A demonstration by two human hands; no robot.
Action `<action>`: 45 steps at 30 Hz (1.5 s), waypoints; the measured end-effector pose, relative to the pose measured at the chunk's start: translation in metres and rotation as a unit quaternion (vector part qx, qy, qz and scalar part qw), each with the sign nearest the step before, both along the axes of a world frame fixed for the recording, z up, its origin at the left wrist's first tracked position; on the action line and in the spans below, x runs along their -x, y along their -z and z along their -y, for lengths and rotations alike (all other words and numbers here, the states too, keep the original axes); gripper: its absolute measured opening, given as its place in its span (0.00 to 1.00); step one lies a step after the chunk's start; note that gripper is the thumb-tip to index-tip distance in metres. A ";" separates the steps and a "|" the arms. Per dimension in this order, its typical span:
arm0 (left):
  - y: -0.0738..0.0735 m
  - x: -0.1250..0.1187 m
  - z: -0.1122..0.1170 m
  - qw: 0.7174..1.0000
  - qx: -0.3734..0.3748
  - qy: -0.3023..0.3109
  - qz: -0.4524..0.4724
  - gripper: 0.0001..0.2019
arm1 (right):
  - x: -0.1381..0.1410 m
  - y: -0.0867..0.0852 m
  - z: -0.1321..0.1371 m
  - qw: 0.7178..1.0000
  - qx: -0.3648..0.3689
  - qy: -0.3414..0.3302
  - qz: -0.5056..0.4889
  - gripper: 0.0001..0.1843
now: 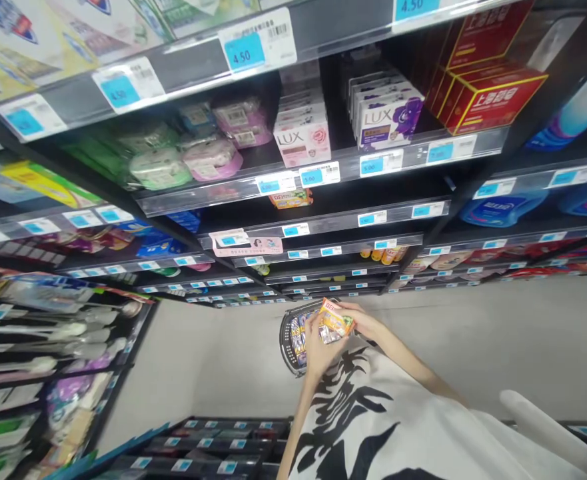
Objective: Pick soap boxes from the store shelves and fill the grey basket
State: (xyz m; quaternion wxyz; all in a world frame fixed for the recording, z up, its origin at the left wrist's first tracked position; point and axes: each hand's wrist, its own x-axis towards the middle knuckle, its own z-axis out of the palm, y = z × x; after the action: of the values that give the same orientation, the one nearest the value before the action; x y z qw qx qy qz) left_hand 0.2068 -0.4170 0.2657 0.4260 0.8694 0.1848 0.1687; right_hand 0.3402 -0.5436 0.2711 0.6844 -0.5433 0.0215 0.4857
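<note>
Between my two hands is an orange and white soap packet (337, 319) with red lettering and a green patch. My left hand (318, 348) grips its left and lower side, fingers curled. From the right, my right hand (362, 320) closes on the upper and right edge. Below them on the floor is a black shopping basket (286, 343), partly hidden by my hands and body. Several shiny blue and silver packs (298, 333) lie inside it. A similar orange packet (292, 199) sits on a shelf ahead.
Ahead, shelves carry LUX soap boxes (303, 137), red boxes (493, 97) and wrapped green and pink soaps (210, 159). Blue bottles (503, 208) stand at the right. A rack of brushes (68, 330) is at the left, with a low shelf unit (213, 443) behind. Grey floor (233, 347) lies between.
</note>
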 end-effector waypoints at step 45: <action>-0.036 0.024 0.024 0.505 0.842 -0.104 0.162 0.41 | -0.017 -0.021 0.017 0.967 -0.125 -0.041 -0.216 0.23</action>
State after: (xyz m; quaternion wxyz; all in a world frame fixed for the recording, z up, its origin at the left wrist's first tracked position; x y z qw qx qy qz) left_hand 0.1823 -0.4409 0.3014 0.9592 0.0338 0.2562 0.1146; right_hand 0.3577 -0.5604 0.2916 0.7056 -0.3359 0.0857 0.6180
